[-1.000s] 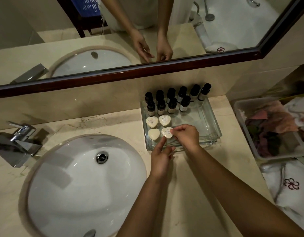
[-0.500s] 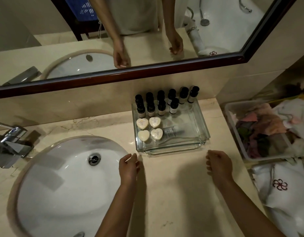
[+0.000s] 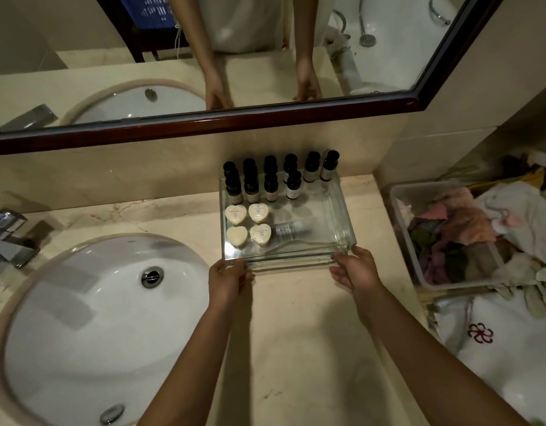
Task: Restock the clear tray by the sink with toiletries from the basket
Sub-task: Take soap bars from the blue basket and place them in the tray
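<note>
Both hands have come forward across the worktop [image 3: 296, 318]: the left hand [image 3: 230, 279] and right hand [image 3: 354, 269] now grip the tray [image 3: 347, 222] at its near corners, fingers [image 3: 337, 275] curled on the glass. It sits just right of the sink [image 3: 81, 318], bottles [image 3: 270, 186] and soaps [image 3: 259, 213] lined inside; restocking looks finished, bar squaring it up.

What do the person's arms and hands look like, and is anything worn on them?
Both forearms are bare: no sleeve shows on the left forearm or the right forearm in this view. The left hand and the right hand wear no gloves, and I see no ring, watch or bracelet.
</note>
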Motion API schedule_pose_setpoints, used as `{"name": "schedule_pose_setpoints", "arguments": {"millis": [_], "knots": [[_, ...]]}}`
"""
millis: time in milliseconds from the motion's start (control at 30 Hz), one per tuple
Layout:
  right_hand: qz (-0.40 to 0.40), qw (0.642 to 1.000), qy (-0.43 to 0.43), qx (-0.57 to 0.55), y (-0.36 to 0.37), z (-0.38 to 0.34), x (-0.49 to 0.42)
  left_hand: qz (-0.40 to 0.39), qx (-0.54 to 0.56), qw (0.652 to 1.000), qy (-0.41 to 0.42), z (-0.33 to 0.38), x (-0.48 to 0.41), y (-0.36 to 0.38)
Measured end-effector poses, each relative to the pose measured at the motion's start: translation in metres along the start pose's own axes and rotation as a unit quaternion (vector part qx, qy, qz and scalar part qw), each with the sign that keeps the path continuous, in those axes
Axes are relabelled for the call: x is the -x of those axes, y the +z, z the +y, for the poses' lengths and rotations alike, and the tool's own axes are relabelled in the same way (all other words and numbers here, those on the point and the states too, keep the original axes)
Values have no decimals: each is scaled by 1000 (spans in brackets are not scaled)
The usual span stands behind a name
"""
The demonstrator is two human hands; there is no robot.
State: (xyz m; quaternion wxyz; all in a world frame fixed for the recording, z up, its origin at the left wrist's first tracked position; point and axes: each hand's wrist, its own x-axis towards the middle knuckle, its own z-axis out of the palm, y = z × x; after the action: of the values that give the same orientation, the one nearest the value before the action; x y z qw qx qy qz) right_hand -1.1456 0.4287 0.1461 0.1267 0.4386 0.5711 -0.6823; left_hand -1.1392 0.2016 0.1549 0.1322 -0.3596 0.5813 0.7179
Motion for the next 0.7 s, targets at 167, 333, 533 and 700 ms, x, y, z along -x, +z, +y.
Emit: {"name": "schedule_pose_setpoints", "arguments": {"millis": [167,333,533,700], "knots": [[-9,999,40,-3,0,-5,-3,50,40,998,-28,-6,-1,4],[-15,999,50,14,-1,-9,-7,75,83,992,-65,-10,-6,10],[-22,997,50,53,-5,-10,5,74,-3,996,-55,-11,-1,12],[-20,996,53,73,-13,-4,20,83,-21,995,-47,-19,8,5]]}}
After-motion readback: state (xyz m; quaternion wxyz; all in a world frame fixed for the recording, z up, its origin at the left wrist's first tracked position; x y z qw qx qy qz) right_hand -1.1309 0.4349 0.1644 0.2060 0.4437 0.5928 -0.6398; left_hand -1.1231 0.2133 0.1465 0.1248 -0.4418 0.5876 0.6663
